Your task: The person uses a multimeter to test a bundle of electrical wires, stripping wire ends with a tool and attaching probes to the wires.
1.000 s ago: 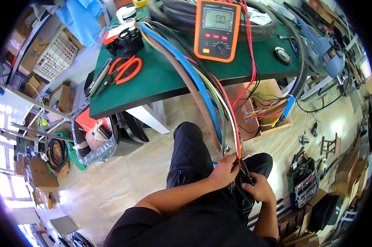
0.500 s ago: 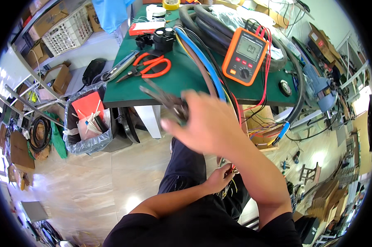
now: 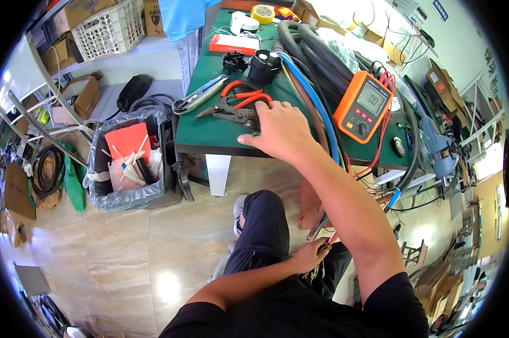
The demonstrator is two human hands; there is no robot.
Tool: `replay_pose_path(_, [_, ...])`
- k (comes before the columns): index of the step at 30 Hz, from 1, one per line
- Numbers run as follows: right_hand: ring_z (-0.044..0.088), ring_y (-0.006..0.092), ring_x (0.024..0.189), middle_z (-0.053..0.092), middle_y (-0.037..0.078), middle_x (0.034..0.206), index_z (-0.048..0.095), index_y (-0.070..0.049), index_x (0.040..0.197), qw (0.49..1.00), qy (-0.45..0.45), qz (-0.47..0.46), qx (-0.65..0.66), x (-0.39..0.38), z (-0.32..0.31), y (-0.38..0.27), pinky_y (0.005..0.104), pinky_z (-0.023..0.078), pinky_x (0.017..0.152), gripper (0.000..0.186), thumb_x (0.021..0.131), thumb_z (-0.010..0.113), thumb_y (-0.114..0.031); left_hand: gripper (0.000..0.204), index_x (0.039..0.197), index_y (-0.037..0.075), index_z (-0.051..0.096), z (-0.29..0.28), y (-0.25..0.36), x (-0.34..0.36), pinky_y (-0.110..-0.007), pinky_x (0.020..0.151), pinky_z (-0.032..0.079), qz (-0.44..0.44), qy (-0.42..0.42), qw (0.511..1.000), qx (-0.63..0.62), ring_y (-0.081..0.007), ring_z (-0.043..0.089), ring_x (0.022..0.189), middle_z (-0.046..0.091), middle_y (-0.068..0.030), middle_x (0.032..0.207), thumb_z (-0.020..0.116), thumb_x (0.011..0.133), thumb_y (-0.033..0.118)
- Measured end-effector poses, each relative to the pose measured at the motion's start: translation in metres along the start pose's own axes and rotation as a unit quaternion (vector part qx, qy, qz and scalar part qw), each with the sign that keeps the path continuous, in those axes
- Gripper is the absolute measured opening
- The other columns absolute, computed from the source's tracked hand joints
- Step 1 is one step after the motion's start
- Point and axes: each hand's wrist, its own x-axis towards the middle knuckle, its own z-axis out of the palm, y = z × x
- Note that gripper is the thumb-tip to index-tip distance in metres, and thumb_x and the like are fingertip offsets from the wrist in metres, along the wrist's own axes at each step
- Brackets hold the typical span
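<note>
My right hand (image 3: 285, 132) is over the front edge of the green table (image 3: 203, 132), thumb and fingers apart. Right beside its palm, dark metal pliers (image 3: 234, 114) lie on the table; whether the hand still touches their end is hard to see. Orange-handled cutters (image 3: 249, 96) lie just behind the pliers. Low by my lap, my left hand (image 3: 310, 256) is closed around a bundle of thin wires (image 3: 332, 239), their ends partly hidden by the fingers and dark clothing.
An orange multimeter (image 3: 364, 107) with red and black leads rests at the right of the table. Thick black cable (image 3: 322, 62) coils behind it, near blue and brown cables (image 3: 316, 107). A utility knife (image 3: 201, 96) lies left; a lined bin (image 3: 127, 194) stands below.
The dark pliers, held raised in my right hand before, now lie on the table beside the cutters, and that hand's fingers have spread. My left hand keeps the wires. The view has shifted.
</note>
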Motion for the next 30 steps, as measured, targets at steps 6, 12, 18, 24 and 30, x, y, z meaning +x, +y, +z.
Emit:
replay_pose_path(6, [0.058,0.0325,0.11,0.062,0.015,0.109,0.062,-0.001,0.113,0.999,0.034,-0.019,0.008,-0.002,0.002,0.02,0.0422,0.047,0.094,0.074,0.072,0.076,-0.061,0.026,0.124,-0.001,0.053,-0.005,0.003,-0.002,-0.033,0.089,0.049,-0.025,-0.002,0.999,-0.042,-0.0196,0.064,0.102,0.066,-0.0113,0.11,0.052,0.099,0.007])
replay_pose_path(12, [0.055,0.0348,0.114,0.059,0.016,0.116,0.058,-0.001,0.126,0.999,0.05,-0.007,0.015,0.001,0.013,0.019,0.0442,0.046,0.095,0.066,0.082,0.072,-0.049,0.024,0.121,0.0,0.055,-0.007,0.012,-0.003,-0.034,0.085,0.049,-0.01,0.007,0.999,-0.046,-0.0228,0.066,0.096,0.067,-0.0125,0.104,0.053,0.099,0.009])
replay_pose_path(18, [0.046,0.0373,0.131,0.05,0.021,0.138,0.053,-0.002,0.132,0.97,0.232,-0.051,-0.051,0.012,0.029,-0.005,0.0456,0.037,0.109,0.061,0.084,0.073,-0.034,0.024,0.116,0.001,0.058,-0.016,0.023,-0.007,-0.039,0.076,0.049,-0.037,0.007,0.999,0.006,-0.0309,0.065,0.083,0.066,-0.0183,0.092,0.055,0.098,0.015])
replay_pose_path(24, [0.046,0.0359,0.131,0.053,0.017,0.137,0.046,-0.004,0.139,0.941,0.211,-0.257,0.055,0.059,0.03,-0.086,0.0463,0.036,0.111,0.064,0.087,0.068,-0.033,0.022,0.113,0.002,0.058,0.006,-0.021,0.007,-0.045,0.066,0.047,0.094,0.068,0.993,-0.024,-0.0363,0.061,0.07,0.062,-0.0208,0.079,0.054,0.095,0.015])
replay_pose_path(30, [0.059,0.0313,0.106,0.065,0.013,0.104,0.064,-0.002,0.107,0.973,0.049,-0.22,0.043,0.102,0.031,-0.107,0.0466,0.047,0.094,0.027,0.086,0.064,-0.019,0.026,0.118,0.002,0.057,0.01,-0.04,0.014,-0.045,0.073,0.048,0.139,0.061,0.987,-0.049,-0.0386,0.062,0.079,0.064,-0.0223,0.087,0.055,0.096,0.015])
